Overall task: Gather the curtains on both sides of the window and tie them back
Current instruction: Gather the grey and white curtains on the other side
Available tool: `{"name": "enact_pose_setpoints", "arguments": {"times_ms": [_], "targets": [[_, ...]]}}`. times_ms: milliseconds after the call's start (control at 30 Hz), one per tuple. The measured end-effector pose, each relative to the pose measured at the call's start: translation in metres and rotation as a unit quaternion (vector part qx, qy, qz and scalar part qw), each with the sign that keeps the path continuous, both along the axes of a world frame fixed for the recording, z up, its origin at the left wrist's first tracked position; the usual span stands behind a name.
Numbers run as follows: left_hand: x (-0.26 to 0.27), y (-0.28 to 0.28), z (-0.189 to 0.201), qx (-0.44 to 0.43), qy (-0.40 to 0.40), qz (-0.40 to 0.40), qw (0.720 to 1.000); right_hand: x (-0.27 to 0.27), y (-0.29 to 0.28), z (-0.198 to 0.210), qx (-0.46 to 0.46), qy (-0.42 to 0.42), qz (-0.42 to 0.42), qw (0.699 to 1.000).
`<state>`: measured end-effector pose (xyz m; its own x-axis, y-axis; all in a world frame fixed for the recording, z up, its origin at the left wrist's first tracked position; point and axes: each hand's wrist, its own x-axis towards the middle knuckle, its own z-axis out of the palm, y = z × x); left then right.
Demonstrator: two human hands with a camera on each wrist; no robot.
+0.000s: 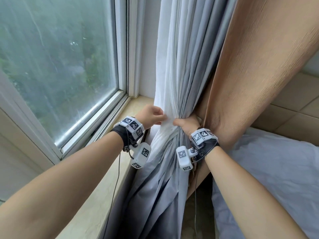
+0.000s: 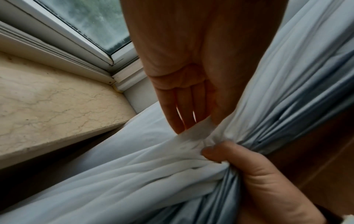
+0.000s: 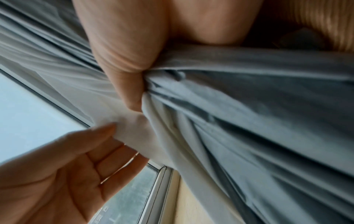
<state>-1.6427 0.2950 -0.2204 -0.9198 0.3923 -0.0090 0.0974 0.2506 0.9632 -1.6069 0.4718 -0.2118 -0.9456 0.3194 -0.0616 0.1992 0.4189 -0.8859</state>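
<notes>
Beside the right hand (image 1: 185,124) clenching the gathered curtains (image 1: 174,94), the left hand (image 1: 151,114) pinches a white fold (image 2: 193,141); tying comes next

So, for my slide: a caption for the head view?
Right hand grips the gathered curtains; left hand pinches the white sheer.

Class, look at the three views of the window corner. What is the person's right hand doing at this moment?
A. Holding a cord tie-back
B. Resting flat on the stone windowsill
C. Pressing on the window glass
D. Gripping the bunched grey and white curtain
D: the right hand is wrapped around the gathered curtain at its cinched waist, the thumb pressing into the folds, while the left hand pinches the white fabric beside it.
</notes>
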Motion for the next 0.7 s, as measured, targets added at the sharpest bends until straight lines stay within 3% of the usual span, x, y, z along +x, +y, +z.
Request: {"name": "enact_pose_setpoints", "arguments": {"times_ms": [200, 333, 400, 467, 567, 700], "targets": [[0.008, 0.001, 0.009, -0.052, 0.019, -0.057, 0.997, 0.0, -0.011, -0.005, 0.049, -0.062, 0.101, 0.992], [0.008, -0.001, 0.017, -0.044, -0.029, -0.09, 0.995, -0.006, -0.007, -0.015, 0.029, -0.084, 0.075, 0.993], [0.008, 0.001, 0.021, -0.025, -0.034, -0.058, 0.997, -0.007, -0.006, -0.015, 0.012, -0.079, 0.071, 0.994], [0.003, 0.002, 0.018, -0.021, 0.001, 0.037, 0.999, -0.003, -0.005, -0.011, -0.01, -0.076, 0.077, 0.994], [-0.017, 0.0, 0.004, -0.075, 0.008, 0.11, 0.991, 0.005, -0.002, -0.005, -0.054, -0.091, 0.077, 0.991], [-0.028, 0.003, -0.007, -0.158, -0.018, 0.011, 0.987, 0.007, 0.004, -0.009, -0.103, -0.095, 0.088, 0.986]]}}
